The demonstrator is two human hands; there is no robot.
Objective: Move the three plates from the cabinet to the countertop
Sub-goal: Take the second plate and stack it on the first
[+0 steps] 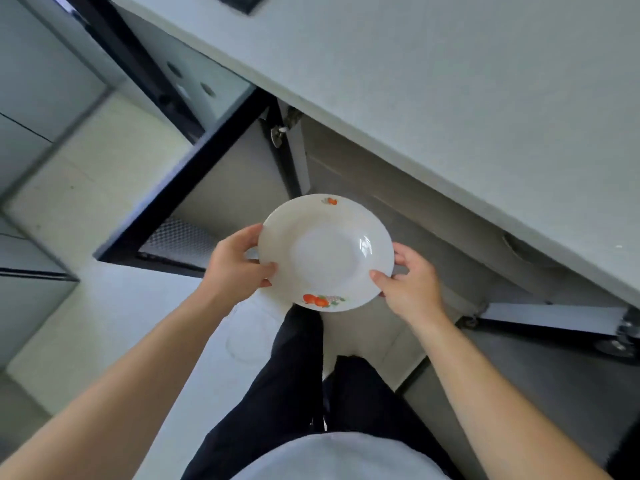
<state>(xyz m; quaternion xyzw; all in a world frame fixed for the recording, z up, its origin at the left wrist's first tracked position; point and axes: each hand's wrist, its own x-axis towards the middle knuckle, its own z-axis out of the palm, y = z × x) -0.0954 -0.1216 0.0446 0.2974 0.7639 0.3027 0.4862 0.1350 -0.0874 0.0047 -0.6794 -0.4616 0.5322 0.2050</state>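
Note:
I hold a white plate (325,252) with small orange fruit prints on its rim, level and face up, below the edge of the countertop (450,98). My left hand (235,268) grips its left rim and my right hand (408,285) grips its right rim. The plate hangs in front of the open lower cabinet (398,202), whose inside lies in shadow behind it. No other plates show in the cabinet from here.
An open cabinet door (194,199) with a dark edge stands to the left; another open door (554,320) with hinges lies at the right. My dark trousers (298,375) and the pale floor (104,202) are below. A dark hob corner (242,1) sits on the countertop's far end.

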